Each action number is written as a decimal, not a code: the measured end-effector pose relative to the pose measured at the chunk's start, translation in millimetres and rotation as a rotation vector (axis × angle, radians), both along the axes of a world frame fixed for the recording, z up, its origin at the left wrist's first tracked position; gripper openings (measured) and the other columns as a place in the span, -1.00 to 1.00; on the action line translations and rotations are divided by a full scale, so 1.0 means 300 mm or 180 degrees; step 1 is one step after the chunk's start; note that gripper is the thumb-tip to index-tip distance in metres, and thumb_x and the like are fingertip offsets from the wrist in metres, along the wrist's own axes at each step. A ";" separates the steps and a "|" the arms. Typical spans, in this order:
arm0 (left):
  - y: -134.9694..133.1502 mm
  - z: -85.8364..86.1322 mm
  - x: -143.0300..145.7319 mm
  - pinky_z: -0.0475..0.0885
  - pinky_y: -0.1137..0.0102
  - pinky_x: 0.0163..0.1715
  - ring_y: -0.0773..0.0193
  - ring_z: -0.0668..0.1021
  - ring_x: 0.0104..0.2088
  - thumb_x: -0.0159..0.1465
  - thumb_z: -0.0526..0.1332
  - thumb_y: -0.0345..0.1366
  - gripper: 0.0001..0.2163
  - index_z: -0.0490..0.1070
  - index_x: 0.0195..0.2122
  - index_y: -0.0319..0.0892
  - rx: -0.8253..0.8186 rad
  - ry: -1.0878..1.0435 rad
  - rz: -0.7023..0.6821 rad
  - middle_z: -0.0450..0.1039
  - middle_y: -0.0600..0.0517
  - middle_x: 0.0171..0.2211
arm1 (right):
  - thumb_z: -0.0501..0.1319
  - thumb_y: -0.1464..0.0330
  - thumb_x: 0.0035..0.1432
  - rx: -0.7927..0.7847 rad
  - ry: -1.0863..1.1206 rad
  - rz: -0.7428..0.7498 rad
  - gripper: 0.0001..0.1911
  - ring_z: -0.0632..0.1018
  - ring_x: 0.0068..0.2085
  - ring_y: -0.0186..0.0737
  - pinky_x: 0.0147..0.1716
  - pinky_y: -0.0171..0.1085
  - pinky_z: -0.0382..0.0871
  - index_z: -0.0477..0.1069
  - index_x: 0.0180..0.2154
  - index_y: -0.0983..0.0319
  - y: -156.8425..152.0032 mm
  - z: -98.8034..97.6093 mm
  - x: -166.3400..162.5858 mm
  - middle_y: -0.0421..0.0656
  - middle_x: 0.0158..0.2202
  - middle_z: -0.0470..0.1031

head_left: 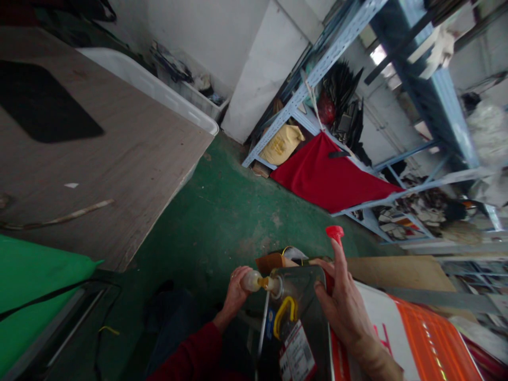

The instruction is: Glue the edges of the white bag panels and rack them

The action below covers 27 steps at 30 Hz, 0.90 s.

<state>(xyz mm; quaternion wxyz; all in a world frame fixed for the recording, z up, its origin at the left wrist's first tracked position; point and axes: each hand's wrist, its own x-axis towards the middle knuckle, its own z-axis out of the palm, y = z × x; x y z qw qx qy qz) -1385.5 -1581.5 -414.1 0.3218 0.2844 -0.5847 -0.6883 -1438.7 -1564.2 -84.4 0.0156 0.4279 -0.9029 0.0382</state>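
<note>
The left grip (237,290) is curled round a small translucent bottle (250,281), its mouth held up to the tin's spout (275,286). Amber liquid (262,283) shows between the two. The right grip (341,304) is half spread over the edge of the tin (307,288), thumb by its rim, and has hold of it there; the index finger stands raised with a red cap (335,232) at its tip. The tin lies between the two grips, tipped so that its top faces the left grip. Nearer the wearer than the bottle, a yellow handle (284,316) stands on that top, with a label (297,353) beside it.

Past the right grip's wrist runs an orange and white surface (428,330); whether it belongs to the tin, I cannot tell. A red sleeve (194,353) leads up to the left grip. Ahead of both grips is green floor (234,211). Well to the left of the left grip, a tabletop (138,137) carries a black mat (47,103) and a stick (75,215). Well ahead of the right grip, a blue rack (305,87) bears a hanging red cloth (333,177) and a yellow sack (282,144).
</note>
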 end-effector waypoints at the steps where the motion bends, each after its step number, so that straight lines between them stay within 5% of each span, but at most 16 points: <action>1: 0.000 0.001 0.001 0.32 0.01 0.05 -0.02 0.49 -0.04 -0.05 0.32 -0.30 -0.62 0.48 -0.15 -0.13 0.0002 0.0002 0.0002 0.51 -0.11 -0.10 | 0.02 0.46 0.08 0.0001 0.0014 0.0000 -0.17 0.48 -0.03 0.01 -0.01 0.09 0.32 -0.33 0.32 0.15 0.001 -0.001 -0.001 -0.11 -0.08 0.50; 27: 0.003 0.002 0.001 0.34 0.03 0.03 -0.02 0.49 -0.05 -0.07 0.33 -0.33 -0.64 0.49 -0.18 -0.12 0.0156 0.0038 0.0067 0.51 -0.09 -0.12 | 0.03 0.41 0.07 0.0064 -0.0145 -0.0122 -0.15 0.49 -0.04 0.05 -0.03 0.12 0.35 -0.35 0.32 0.13 -0.001 0.010 -0.003 -0.13 -0.06 0.49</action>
